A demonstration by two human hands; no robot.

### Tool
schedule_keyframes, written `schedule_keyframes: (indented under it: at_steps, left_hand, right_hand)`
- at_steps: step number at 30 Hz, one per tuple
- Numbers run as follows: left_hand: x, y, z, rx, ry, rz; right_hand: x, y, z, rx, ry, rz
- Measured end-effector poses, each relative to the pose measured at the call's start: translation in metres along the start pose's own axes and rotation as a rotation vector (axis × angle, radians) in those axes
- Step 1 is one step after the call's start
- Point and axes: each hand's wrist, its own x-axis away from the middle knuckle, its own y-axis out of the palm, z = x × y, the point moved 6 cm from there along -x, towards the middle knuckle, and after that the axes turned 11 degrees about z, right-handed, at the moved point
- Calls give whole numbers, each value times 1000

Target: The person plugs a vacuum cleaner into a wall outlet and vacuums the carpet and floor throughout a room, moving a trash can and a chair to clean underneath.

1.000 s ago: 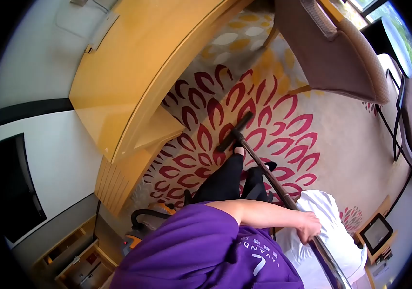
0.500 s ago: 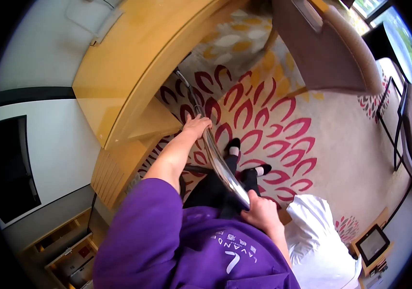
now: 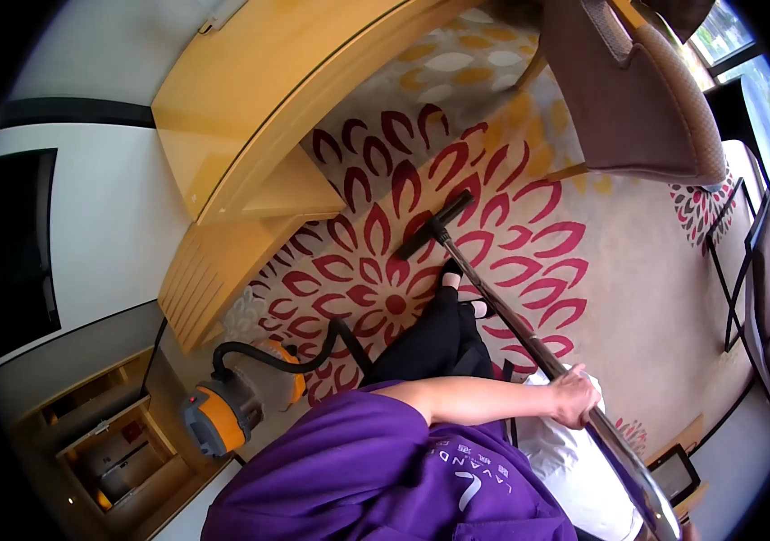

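A vacuum cleaner wand [image 3: 518, 329] runs diagonally across the view, its shiny metal tube passing in front of my legs. My left hand [image 3: 574, 397] is closed around the tube, reaching across my body. At the wand's far end, the black floor head [image 3: 434, 225] lies on the patterned carpet [image 3: 385, 307]. Only a sliver of my right hand [image 3: 687, 530] shows at the bottom edge, beside the wand's near end; its fingers are hidden. The orange and grey vacuum cleaner [image 3: 223, 419] stands at the lower left, with a black hose [image 3: 263, 354] curving from it towards me.
A yellow wooden desk [image 3: 232, 117] rises on the left, with a slatted wooden piece [image 3: 214, 279] below it. A padded chair [image 3: 642, 108] stands at the upper right. White cloth [image 3: 565, 469] hangs by my right side. An open cabinet [image 3: 119, 451] is at the lower left.
The wand's floor head has come out from beneath the desk onto open carpet. My left hand has swung right with the tube, and my right hand has moved down to the frame's edge.
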Motion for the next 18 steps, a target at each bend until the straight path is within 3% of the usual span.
schedule_keyframes:
  at_steps: [1, 3, 4, 6, 7, 8, 9, 14, 15, 16, 18]
  left_hand:
    - [1, -9, -9, -29, 21, 51]
    - [16, -36, -32, -95, 24, 124]
    - [30, -50, -52, -168, 10, 160]
    - [63, -82, -102, -279, -86, 128]
    - [83, -95, -140, -346, -160, 85]
    - [104, -96, -174, -328, -51, 228]
    - [109, -83, -190, -208, -208, 123]
    - [62, -55, -129, -200, -80, -116]
    - [47, -43, -115, -102, 15, -7]
    - [30, -27, -103, -120, -31, -47]
    - [4, -28, -66, 12, 11, 46]
  right_hand:
    - [-3, 3, -30, 197, -309, 46]
    - [-29, 28, -9, 47, -94, -139]
    - [-31, 58, -43, 200, -636, -243]
    - [-39, 138, -76, 315, -476, -192]
    - [-35, 178, -97, 372, -548, -230]
    - [-29, 203, -105, 436, -609, -293]
    - [-24, 216, -107, 499, -663, -354]
    - [-40, 159, -68, 298, -464, -272]
    - [-43, 135, -75, 275, -467, -245]
    - [-50, 109, -65, 253, -470, -159]
    - [-59, 58, -57, 521, -545, -174]
